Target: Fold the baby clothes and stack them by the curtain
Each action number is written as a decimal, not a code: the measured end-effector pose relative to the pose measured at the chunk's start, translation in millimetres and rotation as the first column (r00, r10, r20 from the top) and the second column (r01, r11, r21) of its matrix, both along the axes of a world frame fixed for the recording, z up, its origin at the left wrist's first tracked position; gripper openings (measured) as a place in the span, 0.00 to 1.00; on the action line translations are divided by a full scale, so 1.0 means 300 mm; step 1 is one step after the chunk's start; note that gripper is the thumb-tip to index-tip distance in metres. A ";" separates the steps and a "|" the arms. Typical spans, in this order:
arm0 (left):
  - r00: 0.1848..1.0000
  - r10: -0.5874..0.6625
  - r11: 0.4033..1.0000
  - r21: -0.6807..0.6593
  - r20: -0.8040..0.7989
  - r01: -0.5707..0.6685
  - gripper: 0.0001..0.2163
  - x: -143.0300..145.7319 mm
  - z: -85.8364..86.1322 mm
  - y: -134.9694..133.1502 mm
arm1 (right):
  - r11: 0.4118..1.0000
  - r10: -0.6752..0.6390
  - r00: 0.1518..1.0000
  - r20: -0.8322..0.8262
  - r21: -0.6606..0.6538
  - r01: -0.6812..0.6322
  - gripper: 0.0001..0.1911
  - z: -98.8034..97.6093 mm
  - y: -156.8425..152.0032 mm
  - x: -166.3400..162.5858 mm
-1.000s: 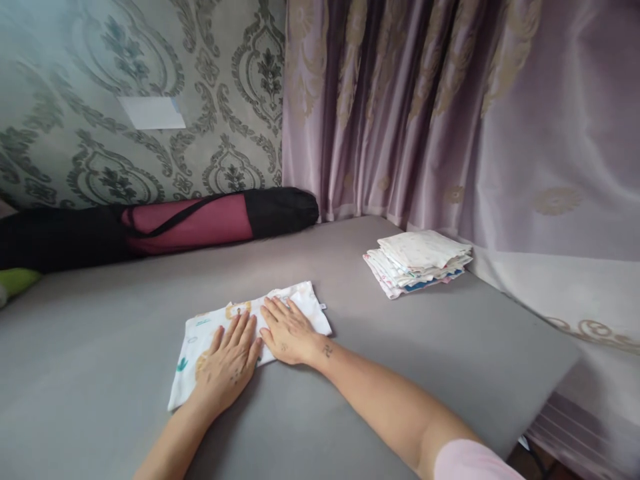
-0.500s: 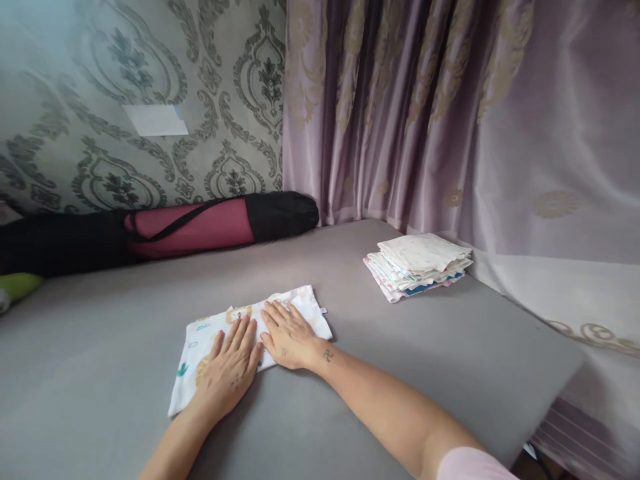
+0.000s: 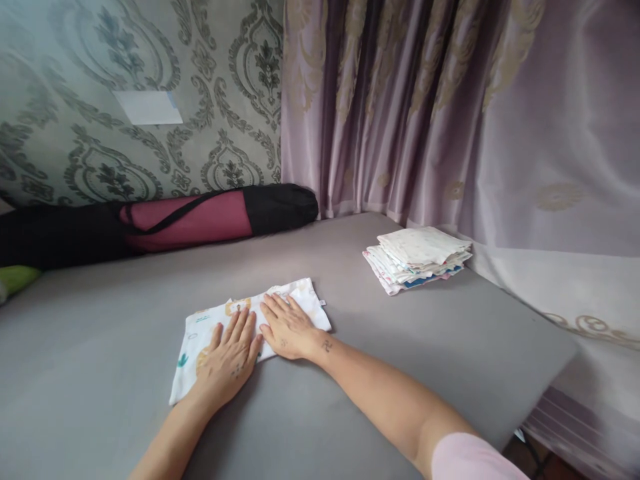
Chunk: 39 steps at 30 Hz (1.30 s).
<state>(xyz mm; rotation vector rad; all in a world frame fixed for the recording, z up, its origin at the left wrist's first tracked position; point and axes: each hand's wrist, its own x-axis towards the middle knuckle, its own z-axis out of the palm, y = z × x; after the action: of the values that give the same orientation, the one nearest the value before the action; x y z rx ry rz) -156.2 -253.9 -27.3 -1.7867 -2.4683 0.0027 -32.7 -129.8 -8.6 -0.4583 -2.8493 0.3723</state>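
Note:
A folded white cloth (image 3: 189, 340) with yellow and green prints lies on the grey bed surface (image 3: 320, 407). My left hand (image 3: 231, 357) rests flat on its left half, fingers stretched out and pointing away from me. Flat on the right half is my right hand (image 3: 289, 327), its fingers also extended. Neither hand grips the fabric. Both hands hide the middle of the cloth. A small tag shows at its right edge.
A stack of folded cloths (image 3: 423, 250) sits at the back right, near the purple curtain (image 3: 380, 120). Along the patterned wall lies a long black and maroon bag (image 3: 200, 223). Something green (image 3: 17, 280) shows at the left edge. The bed's edge runs down the right side.
The whole scene sits slightly higher in the picture, as the camera has tilted a little. Both hands stay flat on the cloth in nearly the same place.

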 end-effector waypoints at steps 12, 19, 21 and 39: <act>0.999 0.024 0.981 0.192 0.039 -0.031 0.27 -0.028 0.032 0.024 | 0.999 0.017 1.000 -0.007 0.046 -0.017 0.27 0.038 0.003 -0.001; 0.999 -0.009 0.988 0.153 -0.041 0.015 0.27 -0.052 -0.010 0.028 | 0.999 0.037 0.999 -0.022 0.027 -0.036 0.29 0.003 0.000 -0.014; 1.000 0.000 0.995 0.104 -0.021 0.002 0.27 -0.046 -0.005 0.026 | 0.999 0.045 0.999 -0.014 0.012 -0.045 0.30 -0.003 0.005 -0.015; 0.962 0.268 0.961 0.056 0.045 -0.270 0.31 -0.128 0.016 -0.021 | 0.986 -0.155 0.982 0.105 -0.050 0.161 0.33 -0.004 0.159 0.024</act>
<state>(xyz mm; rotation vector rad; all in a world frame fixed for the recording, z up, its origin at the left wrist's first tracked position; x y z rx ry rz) -194.7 -260.3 -22.6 -1.4273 -2.6850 -0.0877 -25.6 -82.0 -9.9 -0.7300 -2.8787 0.4139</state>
